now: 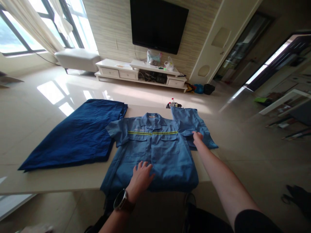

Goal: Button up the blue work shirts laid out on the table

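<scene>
left hand (pixel 141 176) open, palm down, fingers spread, pressing the lower front of the work shirt (pixel 157 152), laid face-up and buttoned on the table (pixel 60 179). right hand (pixel 198 137) on the shirt's sleeve (pixel 194 124) where it meets the shoulder, fingers bent; pinching or merely resting, impossible to tell. judged light, limp and unbreakable cloth (creases readily, little slip on the tabletop); best taken by pinch at a seam or hem. folded dark trousers (pixel 77 132) well to the left of the left hand.
</scene>
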Available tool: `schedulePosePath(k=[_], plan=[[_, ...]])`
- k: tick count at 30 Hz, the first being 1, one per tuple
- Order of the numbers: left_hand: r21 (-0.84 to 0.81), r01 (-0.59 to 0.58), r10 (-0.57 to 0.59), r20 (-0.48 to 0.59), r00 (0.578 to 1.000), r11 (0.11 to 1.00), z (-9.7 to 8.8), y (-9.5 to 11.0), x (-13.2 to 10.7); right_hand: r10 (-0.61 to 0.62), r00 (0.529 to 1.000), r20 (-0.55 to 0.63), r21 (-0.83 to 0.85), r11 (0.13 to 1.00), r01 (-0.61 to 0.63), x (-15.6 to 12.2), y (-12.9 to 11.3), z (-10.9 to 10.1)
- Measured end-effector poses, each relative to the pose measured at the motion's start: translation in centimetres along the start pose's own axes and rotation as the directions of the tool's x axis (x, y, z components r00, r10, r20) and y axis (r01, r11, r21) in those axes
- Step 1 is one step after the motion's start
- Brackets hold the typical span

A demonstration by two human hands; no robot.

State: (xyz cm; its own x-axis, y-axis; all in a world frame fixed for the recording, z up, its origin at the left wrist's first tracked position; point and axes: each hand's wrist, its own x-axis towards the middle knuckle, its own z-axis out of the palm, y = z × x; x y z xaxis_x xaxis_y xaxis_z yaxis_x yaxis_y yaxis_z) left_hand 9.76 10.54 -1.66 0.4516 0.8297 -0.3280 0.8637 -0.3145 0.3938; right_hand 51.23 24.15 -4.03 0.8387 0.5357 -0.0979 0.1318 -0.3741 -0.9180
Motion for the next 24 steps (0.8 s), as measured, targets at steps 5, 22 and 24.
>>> schedulePosePath(k=[5,22,24], plan=[[-0.029,-0.038,0.038,0.014,0.999,0.999,0.0,0.1,0.0,-0.413,0.854,0.317,-0.049,0.892,0.450,-3.3,-0.6,3.8],[-0.102,-0.039,0.040,0.007,0.999,0.994,-1.7,-1.4,-1.0,-0.338,0.637,0.693,-0.281,0.688,0.670,-6.1,1.5,2.9],[-0.107,-0.047,0.047,-0.002,0.999,0.993,-1.8,-1.4,-1.2,-0.383,0.572,0.725,-0.264,0.613,0.745,-6.6,0.7,2.9]])
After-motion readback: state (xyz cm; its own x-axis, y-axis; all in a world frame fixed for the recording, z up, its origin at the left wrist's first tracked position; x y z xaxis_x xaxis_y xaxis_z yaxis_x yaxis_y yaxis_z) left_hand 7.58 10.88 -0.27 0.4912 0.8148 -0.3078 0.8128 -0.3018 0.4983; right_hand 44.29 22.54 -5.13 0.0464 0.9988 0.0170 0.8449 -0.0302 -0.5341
